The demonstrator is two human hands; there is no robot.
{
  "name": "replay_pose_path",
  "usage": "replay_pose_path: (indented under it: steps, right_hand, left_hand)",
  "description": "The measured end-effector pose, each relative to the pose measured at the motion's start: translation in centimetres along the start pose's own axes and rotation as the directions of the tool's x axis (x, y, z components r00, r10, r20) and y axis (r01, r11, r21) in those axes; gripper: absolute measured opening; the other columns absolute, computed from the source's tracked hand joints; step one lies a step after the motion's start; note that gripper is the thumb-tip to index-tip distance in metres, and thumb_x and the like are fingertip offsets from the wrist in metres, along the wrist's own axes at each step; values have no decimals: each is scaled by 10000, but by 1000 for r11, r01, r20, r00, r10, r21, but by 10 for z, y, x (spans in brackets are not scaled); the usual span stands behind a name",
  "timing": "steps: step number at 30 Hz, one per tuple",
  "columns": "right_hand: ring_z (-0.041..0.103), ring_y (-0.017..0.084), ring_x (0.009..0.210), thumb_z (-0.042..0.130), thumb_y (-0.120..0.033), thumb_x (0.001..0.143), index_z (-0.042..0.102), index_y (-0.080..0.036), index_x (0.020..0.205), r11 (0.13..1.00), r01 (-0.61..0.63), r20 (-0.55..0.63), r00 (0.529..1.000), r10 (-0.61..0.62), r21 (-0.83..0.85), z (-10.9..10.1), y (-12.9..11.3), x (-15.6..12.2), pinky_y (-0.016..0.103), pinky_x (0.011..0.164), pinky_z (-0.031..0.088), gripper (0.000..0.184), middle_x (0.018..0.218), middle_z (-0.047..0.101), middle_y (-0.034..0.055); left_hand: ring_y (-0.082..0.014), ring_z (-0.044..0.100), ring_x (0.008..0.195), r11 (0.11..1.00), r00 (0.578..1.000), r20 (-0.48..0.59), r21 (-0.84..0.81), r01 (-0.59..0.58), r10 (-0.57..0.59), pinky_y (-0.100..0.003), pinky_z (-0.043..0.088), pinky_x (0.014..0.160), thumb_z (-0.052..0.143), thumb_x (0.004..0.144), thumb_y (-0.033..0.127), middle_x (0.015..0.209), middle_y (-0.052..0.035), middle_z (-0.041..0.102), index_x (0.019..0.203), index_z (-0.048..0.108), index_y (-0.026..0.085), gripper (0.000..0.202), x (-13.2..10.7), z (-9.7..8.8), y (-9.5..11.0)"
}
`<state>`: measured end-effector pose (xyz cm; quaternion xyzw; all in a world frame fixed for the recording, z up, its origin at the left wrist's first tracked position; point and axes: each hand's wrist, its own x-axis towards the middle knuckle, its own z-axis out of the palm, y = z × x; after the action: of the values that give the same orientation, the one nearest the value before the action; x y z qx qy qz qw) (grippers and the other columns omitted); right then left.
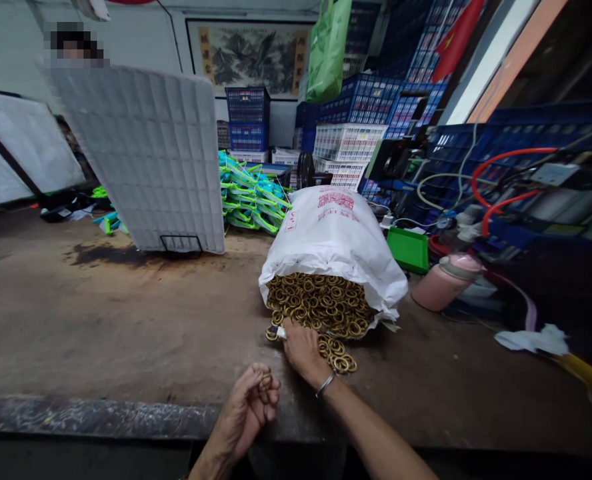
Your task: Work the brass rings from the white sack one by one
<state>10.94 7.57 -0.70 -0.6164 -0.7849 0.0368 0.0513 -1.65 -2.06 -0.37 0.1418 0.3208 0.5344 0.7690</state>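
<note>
A white woven sack (335,235) lies on its side on the brown worktable (126,320), its mouth toward me and spilling several brass rings (321,303). My right hand (301,350), with a bracelet on the wrist, reaches palm down into the rings at the sack's mouth; its fingers are buried among them. My left hand (251,403) hovers near the table's front edge, fingers curled shut around a few brass rings.
A white gridded tray (146,153) is held upright at the back left by another person. Behind the sack lie green and blue bundles (249,197), stacked blue and white crates (349,140), a green bin (409,250), a pink flask (446,280) and hoses on the right.
</note>
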Motion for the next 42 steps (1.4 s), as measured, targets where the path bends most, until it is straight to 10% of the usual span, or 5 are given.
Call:
replay_pose_path:
  steps: [12, 19, 26, 31, 42]
  right_hand:
    - [535, 141, 788, 412, -75, 715, 560, -208, 929, 946, 74, -38, 997, -66, 315, 0, 8, -31, 229, 678, 333, 293, 878, 599, 28]
    - [438, 108, 580, 442, -336, 759, 545, -168, 692, 525, -105, 44, 991, 126, 845, 3, 15, -33, 216, 567, 343, 208, 589, 500, -31]
    - [269, 49, 384, 519, -396, 697, 483, -187, 631, 177, -256, 237, 964, 120, 950, -2, 8, -45, 198, 379, 217, 222, 486, 392, -77]
    - [198, 25, 330, 560, -470, 669, 445, -195, 651, 22, -351, 350, 936, 33, 936, -7, 1, -52, 183, 327, 142, 299, 484, 374, -101]
    - [478, 113, 630, 460, -327, 746, 558, -170, 778, 525, -88, 69, 996, 55, 847, -8, 1, -50, 221, 596, 358, 188, 665, 548, -22]
  left_hand:
    - [-100, 554, 558, 998, 987, -155, -44, 44, -50, -168, 409, 420, 686, 652, 274, 630, -3, 566, 661, 521, 130, 219, 8, -5, 1]
    - [-54, 453, 444, 965, 980, -147, 243, -95, 134, -126, 298, 345, 662, 659, 379, 581, 54, 518, 845, 495, 170, 326, 18, 1, -5]
    - [-34, 341, 342, 860, 954, -133, 480, -174, 268, -145, 241, 325, 608, 676, 481, 516, 83, 476, 906, 503, 165, 405, 27, 3, -13]
    - [-120, 561, 585, 842, 953, -25, 476, -254, 302, -216, 439, 575, 634, 679, 406, 648, -10, 617, 801, 536, 146, 303, 29, 7, -15]
    - [-137, 493, 604, 555, 850, 71, 728, -402, 522, -218, 382, 612, 584, 721, 289, 618, 6, 573, 654, 610, 177, 133, 24, 4, -11]
